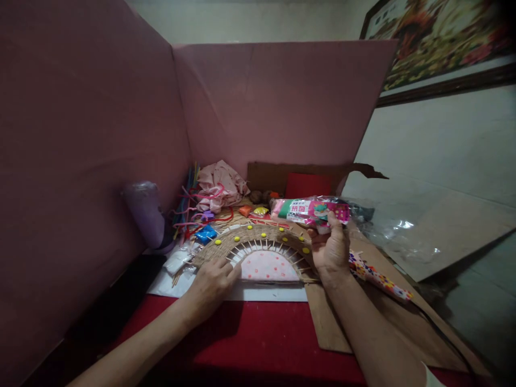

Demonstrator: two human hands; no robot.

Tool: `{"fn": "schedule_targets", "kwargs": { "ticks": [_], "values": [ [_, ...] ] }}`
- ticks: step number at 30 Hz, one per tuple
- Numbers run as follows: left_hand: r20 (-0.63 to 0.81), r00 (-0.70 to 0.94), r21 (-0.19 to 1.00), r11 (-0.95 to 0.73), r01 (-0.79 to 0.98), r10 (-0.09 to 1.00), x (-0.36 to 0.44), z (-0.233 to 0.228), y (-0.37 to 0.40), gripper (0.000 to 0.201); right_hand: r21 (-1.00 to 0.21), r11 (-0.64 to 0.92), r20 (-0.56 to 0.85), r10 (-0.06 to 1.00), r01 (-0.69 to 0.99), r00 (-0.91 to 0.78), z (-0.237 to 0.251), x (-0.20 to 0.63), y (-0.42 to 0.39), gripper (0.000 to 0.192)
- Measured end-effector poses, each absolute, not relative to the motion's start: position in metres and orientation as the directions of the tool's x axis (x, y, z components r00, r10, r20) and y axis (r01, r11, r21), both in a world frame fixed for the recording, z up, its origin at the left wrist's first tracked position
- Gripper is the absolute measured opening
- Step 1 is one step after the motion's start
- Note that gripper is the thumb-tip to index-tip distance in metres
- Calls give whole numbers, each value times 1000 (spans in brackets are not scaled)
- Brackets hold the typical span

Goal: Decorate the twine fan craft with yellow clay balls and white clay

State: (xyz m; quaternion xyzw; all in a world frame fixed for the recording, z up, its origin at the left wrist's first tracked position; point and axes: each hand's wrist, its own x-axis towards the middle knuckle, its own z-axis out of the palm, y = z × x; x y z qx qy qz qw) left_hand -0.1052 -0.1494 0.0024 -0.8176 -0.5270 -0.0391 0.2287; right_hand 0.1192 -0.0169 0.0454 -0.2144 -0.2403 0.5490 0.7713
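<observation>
Holding a pink packet [318, 211] up in your right hand [331, 248], you have that grip pinched on its lower edge, fingers closed around the wrapper. The packet sits just above and behind the right end of the woven fan [258, 243], lifted off the tabletop [258, 333], and its clear end trails back toward the pink screen [278, 102].

Your left hand [213, 282] rests flat on the fan's left side, its grip spread loosely, fingertips touching the wooden spokes beside the fan's pale pink middle. The fan lies flat, a half circle of woven straw with small yellow dots [237, 238] spaced along its arch. It rests on a white sheet [258, 293] at its front edge, and the white sheet lies on the red tabletop.

Right of the fan a brown board [326, 322] lies under your right wrist, and a dotted strip [379, 279] lies on it, just past the fan's right end. Behind the fan's left side sit a blue packet [206, 234], red and pink pipe cleaners [193, 215] and a crumpled pink cloth [221, 185]. Left of the fan, near the screen, stands a purple object [145, 212] in clear wrap; what it is I cannot tell.
</observation>
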Motion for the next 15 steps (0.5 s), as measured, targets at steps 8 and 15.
{"fn": "schedule_targets", "kwargs": {
  "ticks": [8,15],
  "values": [
    [336,429,-342,-316,885,838,-114,4,-150,23,-604,299,128,952,-739,279,43,118,-15,30],
    [327,405,-349,-290,891,854,-113,1,-156,20,-598,302,132,951,-742,280,41,119,-15,29]
  ]
}}
